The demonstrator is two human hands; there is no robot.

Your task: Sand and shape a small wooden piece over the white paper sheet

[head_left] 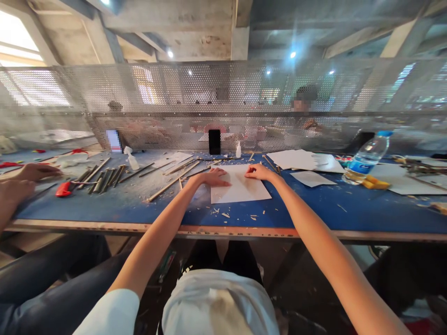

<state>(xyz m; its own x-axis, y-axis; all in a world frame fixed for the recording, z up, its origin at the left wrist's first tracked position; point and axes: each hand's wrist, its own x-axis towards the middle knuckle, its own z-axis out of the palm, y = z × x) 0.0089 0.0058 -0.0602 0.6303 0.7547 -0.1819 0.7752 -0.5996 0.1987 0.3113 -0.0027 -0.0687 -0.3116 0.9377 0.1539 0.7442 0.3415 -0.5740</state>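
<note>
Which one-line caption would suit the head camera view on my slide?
Left hand and right hand rest on a white paper sheet on a blue workbench strewn with wood shavings.

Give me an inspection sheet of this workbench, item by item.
Surface: blue-topped workbench, worn, strewn with pale shavings.
Job's things: white sheet lying under both hands.
Clutter: wooden sticks, red-handled tool, plastic water bottle, loose papers.
Grippers: left hand and right hand rest open, flat on the sheet.
Cables: nothing seen.
Surroundings: perforated metal screen behind the bench; a co-worker's hands at the bench edge.
</note>
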